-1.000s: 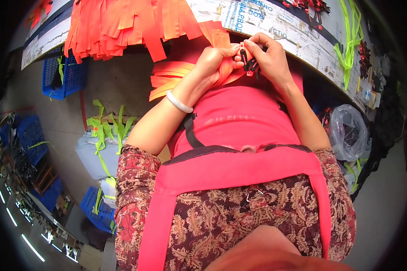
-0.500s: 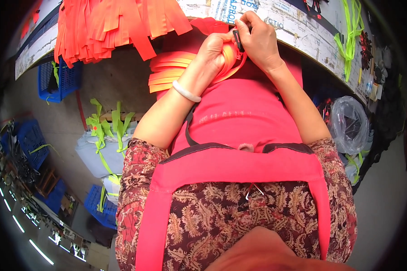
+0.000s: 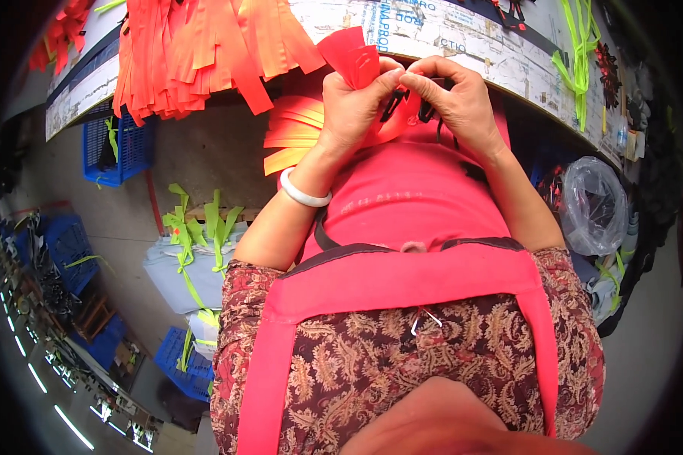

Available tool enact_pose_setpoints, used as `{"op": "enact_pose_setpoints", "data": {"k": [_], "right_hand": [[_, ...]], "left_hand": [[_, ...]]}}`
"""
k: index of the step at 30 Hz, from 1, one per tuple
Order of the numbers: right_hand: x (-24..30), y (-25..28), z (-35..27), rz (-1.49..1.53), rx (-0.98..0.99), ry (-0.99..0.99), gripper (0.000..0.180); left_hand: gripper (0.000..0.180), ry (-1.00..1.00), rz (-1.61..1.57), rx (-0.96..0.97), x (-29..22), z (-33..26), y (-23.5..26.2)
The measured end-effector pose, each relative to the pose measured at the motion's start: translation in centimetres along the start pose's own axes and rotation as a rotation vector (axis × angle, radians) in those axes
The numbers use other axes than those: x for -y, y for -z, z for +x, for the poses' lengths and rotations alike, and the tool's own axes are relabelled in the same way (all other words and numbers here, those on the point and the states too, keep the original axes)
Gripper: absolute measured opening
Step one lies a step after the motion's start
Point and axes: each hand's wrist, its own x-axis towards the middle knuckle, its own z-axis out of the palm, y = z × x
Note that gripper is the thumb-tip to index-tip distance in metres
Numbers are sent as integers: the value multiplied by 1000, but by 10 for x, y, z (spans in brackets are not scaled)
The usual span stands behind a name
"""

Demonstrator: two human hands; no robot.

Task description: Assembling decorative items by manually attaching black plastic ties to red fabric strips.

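Observation:
A bundle of orange-red webbing strips (image 3: pixel 349 57) is gripped in my left hand (image 3: pixel 347 114); its folded ends stick up above the fist, and the long ends fan out to the left across my lap. Close by on the right, my right hand (image 3: pixel 463 110) has thumb and forefinger pinched together, almost touching the left fingertips. A small black plastic piece (image 3: pixel 392 105) shows by the left fingers, and a second black piece (image 3: pixel 426 111) lies under the right fingers. The fingers partly cover both, so their exact kind is unclear.
A large pile of orange strips (image 3: pixel 197 61) hangs over the edge of the worktable (image 3: pixel 478 45). Green-yellow ties (image 3: pixel 580 61) lie at its right. A blue crate (image 3: pixel 133 148), a tied grey bundle (image 3: pixel 167 273) and a clear plastic bag (image 3: pixel 596 205) stand around me.
Both hands have come slightly toward me and the fingers have shifted. More folded strip ends now rise above my left hand, and two black pieces show where one was visible before.

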Motion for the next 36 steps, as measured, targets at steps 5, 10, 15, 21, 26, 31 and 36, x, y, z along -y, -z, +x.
{"op": "enact_pose_setpoints", "data": {"k": [5, 10, 15, 21, 26, 31, 36], "right_hand": [[-6, -4, -4, -102, 0, 132, 18], [-26, -17, -9, -101, 17, 157, 14], [-24, -23, -11, 1, 31, 113, 14], [-24, -20, -7, -121, 10, 355, 15], [0, -15, -7, 217, 59, 21, 17], [1, -15, 1, 15, 48, 172, 14], [-4, -21, 3, 91, 43, 231, 9]], "left_hand": [[6, -7, -64, 15, -1, 0, 0], [2, -71, 73, 51, 0, -4, 3], [3, -67, 123, 100, -4, -6, 13], [3, -63, 111, 112, -7, -5, 14], [11, 77, -91, 104, -28, -5, 17], [13, 91, -23, 136, -33, -7, 21], [12, -86, 266, 147, -40, -6, 20]]}}
